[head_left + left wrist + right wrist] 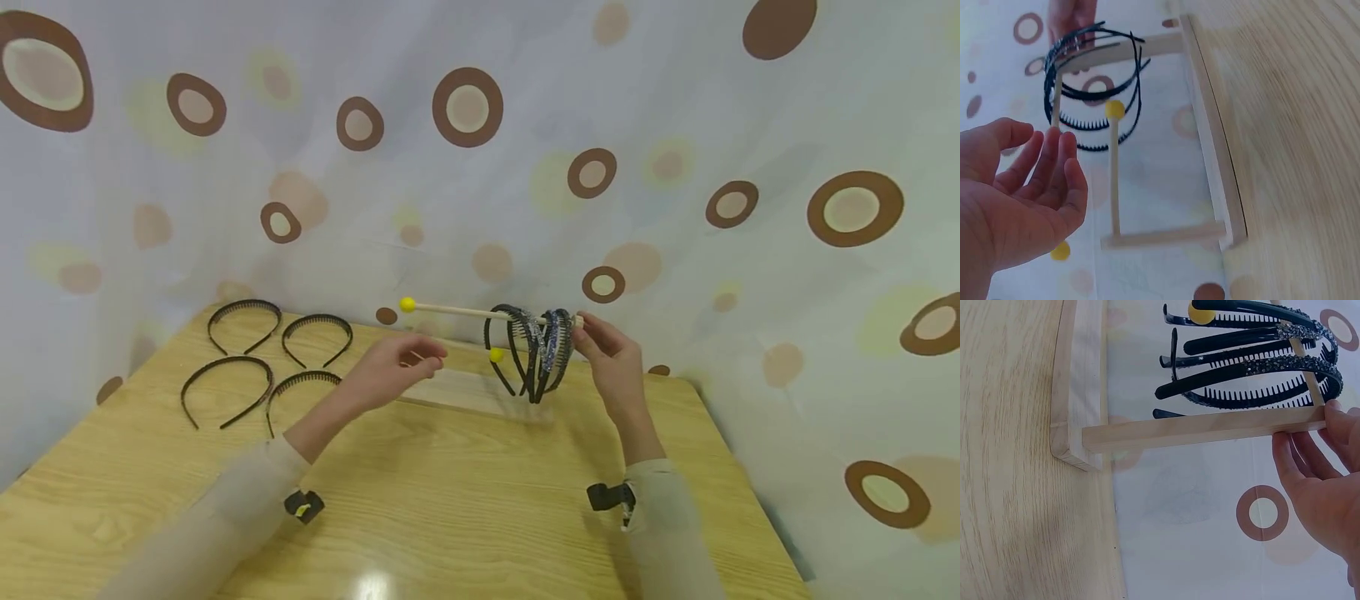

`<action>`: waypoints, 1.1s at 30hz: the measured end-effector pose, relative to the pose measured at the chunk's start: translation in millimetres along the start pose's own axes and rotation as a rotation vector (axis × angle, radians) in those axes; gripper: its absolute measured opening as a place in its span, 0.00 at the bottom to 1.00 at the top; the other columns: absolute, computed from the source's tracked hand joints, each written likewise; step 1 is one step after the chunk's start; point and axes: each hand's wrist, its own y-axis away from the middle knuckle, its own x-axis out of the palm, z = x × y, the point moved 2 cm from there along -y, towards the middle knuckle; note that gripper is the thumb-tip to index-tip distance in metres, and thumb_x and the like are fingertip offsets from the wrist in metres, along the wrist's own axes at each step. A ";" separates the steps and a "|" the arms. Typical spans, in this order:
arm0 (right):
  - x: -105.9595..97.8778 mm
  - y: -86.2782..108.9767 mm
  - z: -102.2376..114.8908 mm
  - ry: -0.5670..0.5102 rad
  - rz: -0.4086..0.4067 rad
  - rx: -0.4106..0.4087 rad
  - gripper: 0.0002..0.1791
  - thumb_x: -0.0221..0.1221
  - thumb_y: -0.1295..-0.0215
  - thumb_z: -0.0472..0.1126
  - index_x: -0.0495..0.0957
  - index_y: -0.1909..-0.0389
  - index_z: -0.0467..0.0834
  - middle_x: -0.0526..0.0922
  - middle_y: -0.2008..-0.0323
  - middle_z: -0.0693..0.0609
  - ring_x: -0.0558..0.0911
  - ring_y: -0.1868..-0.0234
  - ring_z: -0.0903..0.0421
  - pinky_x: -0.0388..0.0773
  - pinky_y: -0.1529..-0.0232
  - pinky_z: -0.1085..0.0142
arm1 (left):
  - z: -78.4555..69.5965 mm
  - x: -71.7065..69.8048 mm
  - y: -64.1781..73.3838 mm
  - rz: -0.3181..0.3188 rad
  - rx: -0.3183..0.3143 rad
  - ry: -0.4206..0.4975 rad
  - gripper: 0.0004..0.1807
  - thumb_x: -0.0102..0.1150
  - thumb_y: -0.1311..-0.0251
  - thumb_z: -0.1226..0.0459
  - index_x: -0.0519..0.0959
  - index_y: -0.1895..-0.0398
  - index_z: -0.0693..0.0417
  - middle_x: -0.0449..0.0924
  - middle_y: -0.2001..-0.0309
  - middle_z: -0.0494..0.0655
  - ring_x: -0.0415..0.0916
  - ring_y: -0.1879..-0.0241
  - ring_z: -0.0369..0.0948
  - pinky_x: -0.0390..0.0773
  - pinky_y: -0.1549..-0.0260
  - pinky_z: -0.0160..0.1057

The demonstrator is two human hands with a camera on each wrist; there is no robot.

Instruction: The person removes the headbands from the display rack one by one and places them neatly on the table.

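Head: four headbands (255,302) lie loose, right fingers (606,331) grip one rack (472,393), left fingers (416,343) relaxed.

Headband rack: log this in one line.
right hand: grips post end | left hand: empty, near upper rod | hung headbands: on rod | loose headbands: four, on table

Soft, fairly even light fills the head view, with white glare burning out a spot of the tabletop (450,500) at bottom centre. A faint shadow falls beside the right sleeve (667,517), lower right; the left sleeve (217,508) looks smeared, lower left. The backdrop (525,50) shows its pattern stretched toward the frame's edges. Both wrist views are dimmer and bluer; in the left, the wooden stand (1163,236) blurs at lower centre, while shadow darkens the right's lower left.
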 end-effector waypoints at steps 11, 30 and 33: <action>-2.1 -3.7 7.4 -0.018 -0.004 -0.031 0.25 0.65 0.29 0.45 0.78 0.34 0.40 0.81 0.41 0.43 0.84 0.46 0.54 0.78 0.44 0.63 | -37.4 78.7 -53.4 -0.122 -0.096 0.219 0.17 0.61 0.28 0.53 0.82 0.43 0.50 0.83 0.58 0.43 0.82 0.58 0.44 0.80 0.58 0.46; -1.3 3.3 2.9 -0.016 -0.001 -0.005 0.27 0.66 0.29 0.46 0.77 0.35 0.37 0.83 0.44 0.42 0.85 0.50 0.54 0.77 0.42 0.62 | -40.8 123.5 -65.7 -0.246 -0.196 0.407 0.16 0.68 0.33 0.55 0.82 0.49 0.53 0.81 0.55 0.45 0.79 0.52 0.45 0.78 0.53 0.47; -3.4 4.8 3.1 -0.008 -0.003 -0.009 0.27 0.66 0.29 0.47 0.77 0.35 0.37 0.83 0.43 0.43 0.84 0.48 0.53 0.76 0.42 0.62 | -41.2 124.5 -67.7 -0.243 -0.212 0.431 0.16 0.68 0.33 0.57 0.82 0.48 0.53 0.81 0.55 0.46 0.79 0.52 0.45 0.77 0.50 0.48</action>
